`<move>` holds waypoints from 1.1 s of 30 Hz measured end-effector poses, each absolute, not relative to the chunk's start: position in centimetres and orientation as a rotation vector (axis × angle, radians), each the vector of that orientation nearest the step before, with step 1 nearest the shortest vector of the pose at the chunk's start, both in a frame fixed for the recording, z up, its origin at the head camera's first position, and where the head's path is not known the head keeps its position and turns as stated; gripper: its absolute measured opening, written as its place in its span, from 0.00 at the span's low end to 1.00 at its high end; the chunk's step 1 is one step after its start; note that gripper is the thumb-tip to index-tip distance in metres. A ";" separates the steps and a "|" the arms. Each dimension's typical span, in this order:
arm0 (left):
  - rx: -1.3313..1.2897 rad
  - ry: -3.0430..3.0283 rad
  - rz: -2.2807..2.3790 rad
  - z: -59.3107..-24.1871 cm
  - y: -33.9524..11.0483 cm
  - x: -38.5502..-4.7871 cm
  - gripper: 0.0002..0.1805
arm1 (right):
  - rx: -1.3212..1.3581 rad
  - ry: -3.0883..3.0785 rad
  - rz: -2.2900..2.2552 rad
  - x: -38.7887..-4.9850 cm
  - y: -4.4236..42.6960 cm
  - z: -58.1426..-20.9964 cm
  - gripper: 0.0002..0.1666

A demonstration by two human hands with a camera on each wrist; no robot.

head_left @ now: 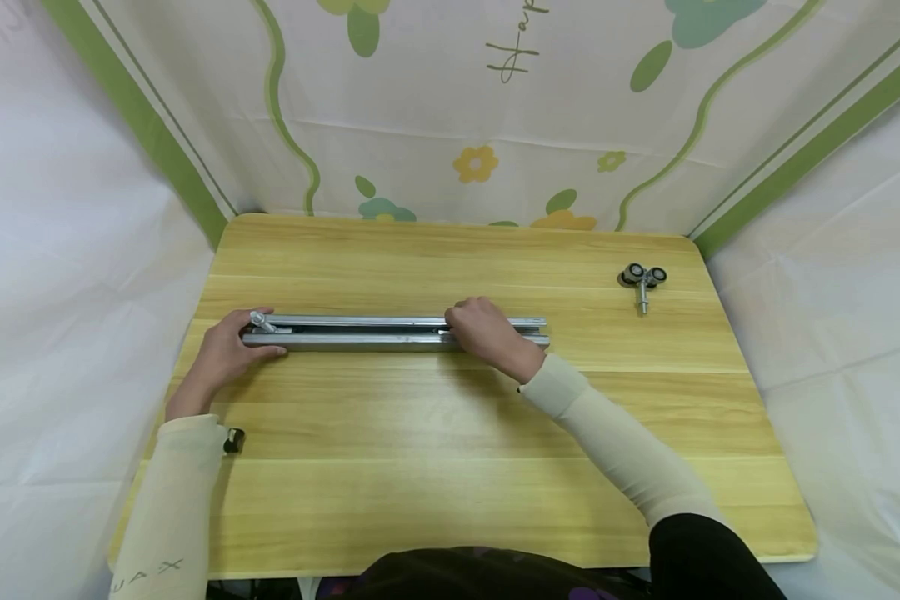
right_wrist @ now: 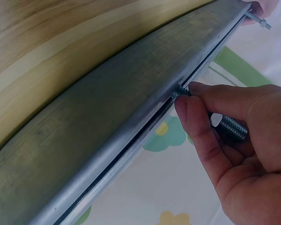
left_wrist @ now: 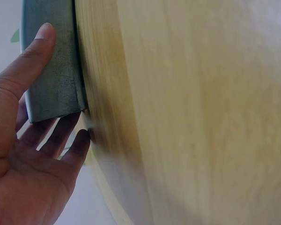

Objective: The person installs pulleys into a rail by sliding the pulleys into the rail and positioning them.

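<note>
My right fingers [right_wrist: 200, 133] pinch a bolt [right_wrist: 180, 92] jutting from a slotted rail [head_left: 360, 340] on the desk [head_left: 420, 467]; my left fingers [left_wrist: 77, 147] clasp its left end. A roller [head_left: 642, 281] lies right of both. I'm probably guiding the bolt along; next calls for steady bracing.

Left-hand grip [left_wrist: 35, 161] at the end of a grey metal bar [left_wrist: 61, 77].
From here I see the thumb [left_wrist: 35, 54] laid along the bar's flat face, with fingers [left_wrist: 76, 147] spread behind its cut end. The bar's long edge runs right beside the pale wood-grained tabletop [left_wrist: 192, 117], where a soft shadow falls; white cloth [left_wrist: 86, 206] shows past the edge.
</note>
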State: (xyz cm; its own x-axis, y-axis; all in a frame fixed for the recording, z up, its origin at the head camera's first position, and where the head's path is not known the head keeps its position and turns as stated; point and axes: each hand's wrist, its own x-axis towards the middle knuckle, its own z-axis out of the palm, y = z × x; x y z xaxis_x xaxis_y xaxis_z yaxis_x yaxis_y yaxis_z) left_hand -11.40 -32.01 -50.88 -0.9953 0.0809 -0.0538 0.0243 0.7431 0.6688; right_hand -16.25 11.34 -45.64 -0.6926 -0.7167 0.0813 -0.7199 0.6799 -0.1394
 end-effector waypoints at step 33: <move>0.087 2.841 1.097 -50.9 -32.0 -11.4 0.40 | 1.326 -2.785 0.298 -16.5 7.4 -45.7 0.18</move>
